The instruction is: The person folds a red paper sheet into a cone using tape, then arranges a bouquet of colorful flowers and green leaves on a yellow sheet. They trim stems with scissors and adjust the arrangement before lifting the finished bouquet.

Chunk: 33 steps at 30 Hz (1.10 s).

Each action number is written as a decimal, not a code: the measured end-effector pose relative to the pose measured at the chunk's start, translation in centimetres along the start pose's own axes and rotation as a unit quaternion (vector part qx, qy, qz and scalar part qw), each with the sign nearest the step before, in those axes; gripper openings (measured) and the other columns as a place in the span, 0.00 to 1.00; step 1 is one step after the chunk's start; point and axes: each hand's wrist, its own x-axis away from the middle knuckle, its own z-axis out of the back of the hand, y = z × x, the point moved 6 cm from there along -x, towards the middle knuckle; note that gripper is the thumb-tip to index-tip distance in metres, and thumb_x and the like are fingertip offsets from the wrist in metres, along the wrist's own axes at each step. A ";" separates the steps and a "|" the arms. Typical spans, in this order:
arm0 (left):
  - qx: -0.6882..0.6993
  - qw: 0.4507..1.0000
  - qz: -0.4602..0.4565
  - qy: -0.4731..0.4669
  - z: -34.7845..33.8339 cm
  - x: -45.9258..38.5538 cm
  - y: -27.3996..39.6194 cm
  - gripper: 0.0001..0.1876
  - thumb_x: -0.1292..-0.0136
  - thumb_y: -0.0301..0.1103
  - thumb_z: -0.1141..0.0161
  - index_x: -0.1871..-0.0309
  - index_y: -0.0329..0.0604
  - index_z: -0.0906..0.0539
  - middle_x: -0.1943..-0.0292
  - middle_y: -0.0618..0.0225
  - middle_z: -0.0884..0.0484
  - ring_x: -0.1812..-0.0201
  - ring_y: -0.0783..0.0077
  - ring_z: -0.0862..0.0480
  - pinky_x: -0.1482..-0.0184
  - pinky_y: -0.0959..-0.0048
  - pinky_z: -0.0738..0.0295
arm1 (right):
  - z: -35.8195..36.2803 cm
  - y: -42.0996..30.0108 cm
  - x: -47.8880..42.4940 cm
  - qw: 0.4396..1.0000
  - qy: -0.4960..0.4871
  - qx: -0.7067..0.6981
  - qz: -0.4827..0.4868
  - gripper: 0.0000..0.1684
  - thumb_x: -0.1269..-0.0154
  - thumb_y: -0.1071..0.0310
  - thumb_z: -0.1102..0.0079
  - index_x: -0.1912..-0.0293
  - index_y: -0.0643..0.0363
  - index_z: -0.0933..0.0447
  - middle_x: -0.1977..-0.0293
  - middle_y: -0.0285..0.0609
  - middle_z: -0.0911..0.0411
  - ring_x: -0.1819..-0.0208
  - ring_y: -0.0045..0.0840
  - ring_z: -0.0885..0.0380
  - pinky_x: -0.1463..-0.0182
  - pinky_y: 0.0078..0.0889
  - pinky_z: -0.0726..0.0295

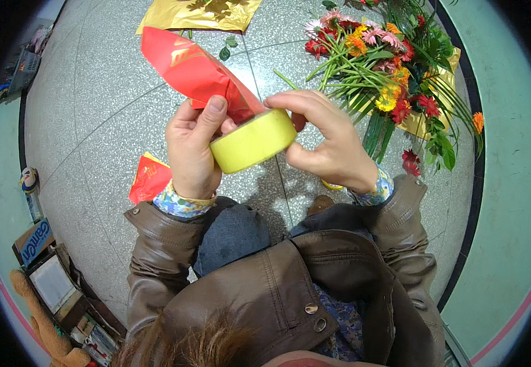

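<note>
My left hand (pixel 201 142) grips a folded red paper sheet (pixel 192 64) with gold writing, its thumb pressed on the paper. A wide roll of yellow adhesive tape (pixel 255 141) lies against the paper's lower end, between my two hands. My right hand (pixel 322 133) holds the roll's right end, fingers over its top edge and thumb at its lower side. A smaller red paper piece (pixel 149 178) with gold marks lies on the floor beside my left wrist. Whether a strip of tape is stuck to the paper cannot be told.
On the speckled floor (pixel 104 133), a heap of gerbera daisies (pixel 389 41) with green stems and leaves lies at upper right, partly on gold paper. Another gold sheet (pixel 164 16) is at the top. Boxes (pixel 38 241) and a grey plastic basket (pixel 27 64) stand along the left wall.
</note>
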 end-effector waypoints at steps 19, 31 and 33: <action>-0.126 0.913 -0.350 0.168 1.6 0.4 4.4 0.07 0.35 0.30 0.41 0.59 0.35 0.22 0.71 0.66 0.19 0.76 0.84 0.26 0.73 0.84 0.30 | -8.0 -1.6 -1.4 0.770 0.039 -0.579 -0.267 0.26 0.37 0.79 0.47 0.41 0.68 0.43 0.47 0.48 0.30 0.45 0.26 0.30 0.38 0.31 0.33; 0.007 0.988 -0.113 0.107 3.4 -1.1 2.6 0.09 0.34 0.35 0.42 0.59 0.38 0.22 0.70 0.60 0.16 0.70 0.73 0.16 0.66 0.75 0.19 | -4.4 -1.0 -0.1 0.846 -0.224 -0.401 -0.270 0.23 0.38 0.77 0.54 0.42 0.66 0.36 0.54 0.41 0.25 0.52 0.18 0.27 0.46 0.23 0.29; 0.003 0.995 -0.074 0.062 2.8 -1.0 2.2 0.09 0.34 0.34 0.42 0.58 0.36 0.22 0.69 0.59 0.15 0.70 0.72 0.15 0.67 0.74 0.19 | -4.3 -1.3 0.1 0.861 -0.233 -0.372 -0.258 0.23 0.39 0.77 0.54 0.43 0.66 0.35 0.55 0.41 0.25 0.53 0.19 0.27 0.47 0.24 0.28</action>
